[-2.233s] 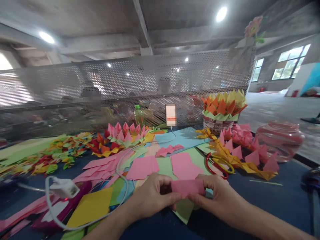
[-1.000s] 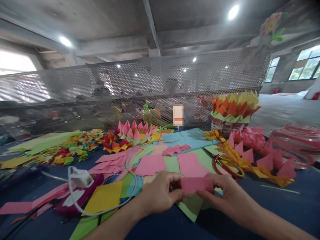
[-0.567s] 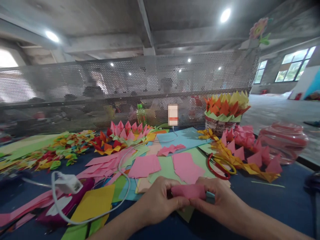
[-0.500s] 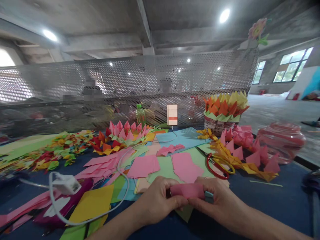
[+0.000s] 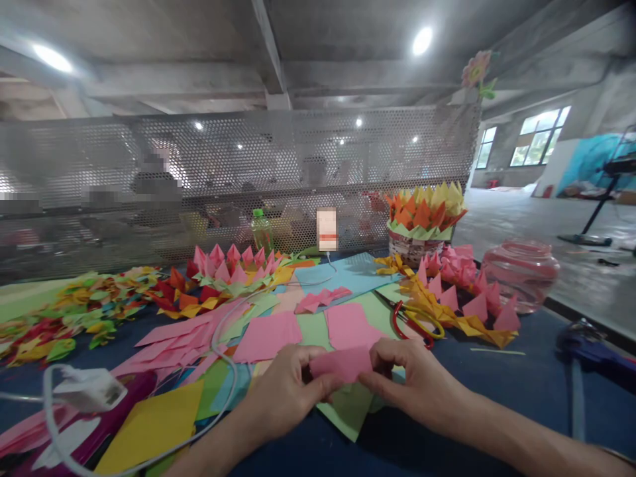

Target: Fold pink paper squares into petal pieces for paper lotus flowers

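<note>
Between my two hands is a folded piece of pink paper [image 5: 342, 364], held level above the table. My left hand [image 5: 298, 387] pinches its left end between thumb and fingers. At the other end, my right hand [image 5: 410, 374] grips it with thumb and forefinger. Beneath them lies a light green sheet [image 5: 350, 414]. Just beyond are two stacks of pink paper, one on the left [image 5: 268, 336] and one on the right [image 5: 350, 324]. Scissors [image 5: 410, 321] with red and yellow handles rest to the right of these stacks.
A white cable with a plug adapter [image 5: 92, 389] crosses the left side, near yellow paper [image 5: 154, 424]. Folded pink and orange pieces [image 5: 462, 305] line the right. Behind them stand a paper-flower basket [image 5: 422, 228], a clear jar [image 5: 521, 275] and a green-capped bottle [image 5: 262, 230] before a perforated panel [image 5: 298, 146].
The view has turned slightly right, so things on the table appear further left. My right fingers have shifted on the pink paper, and more of its face shows.
</note>
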Demonstrator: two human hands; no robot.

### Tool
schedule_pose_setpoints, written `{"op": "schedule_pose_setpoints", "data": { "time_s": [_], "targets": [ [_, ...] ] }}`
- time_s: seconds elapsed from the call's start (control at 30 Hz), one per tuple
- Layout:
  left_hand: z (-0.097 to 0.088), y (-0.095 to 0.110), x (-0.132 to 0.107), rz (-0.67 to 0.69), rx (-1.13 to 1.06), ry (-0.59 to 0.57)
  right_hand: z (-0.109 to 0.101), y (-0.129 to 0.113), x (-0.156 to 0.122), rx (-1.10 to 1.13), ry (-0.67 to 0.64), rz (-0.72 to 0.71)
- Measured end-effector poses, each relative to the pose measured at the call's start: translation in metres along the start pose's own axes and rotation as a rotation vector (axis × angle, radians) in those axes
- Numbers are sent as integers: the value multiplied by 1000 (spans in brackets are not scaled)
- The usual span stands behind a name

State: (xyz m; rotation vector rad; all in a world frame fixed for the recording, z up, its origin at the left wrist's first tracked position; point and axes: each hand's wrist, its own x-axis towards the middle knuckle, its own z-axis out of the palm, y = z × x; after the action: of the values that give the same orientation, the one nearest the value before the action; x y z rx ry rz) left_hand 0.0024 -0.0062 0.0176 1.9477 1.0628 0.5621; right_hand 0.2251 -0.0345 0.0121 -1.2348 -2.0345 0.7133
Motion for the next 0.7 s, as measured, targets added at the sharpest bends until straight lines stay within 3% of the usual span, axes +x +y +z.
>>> {"op": "schedule_pose_setpoints", "data": {
  "time_s": [0.47, 0.7],
  "targets": [
    [-5, 1, 2, 0, -21, 14, -5, -3, 0, 61, 8, 1],
    [6, 6, -3, 5, -24, -22, -1, -8, -4, 22, -62, -3]
  ]
}}
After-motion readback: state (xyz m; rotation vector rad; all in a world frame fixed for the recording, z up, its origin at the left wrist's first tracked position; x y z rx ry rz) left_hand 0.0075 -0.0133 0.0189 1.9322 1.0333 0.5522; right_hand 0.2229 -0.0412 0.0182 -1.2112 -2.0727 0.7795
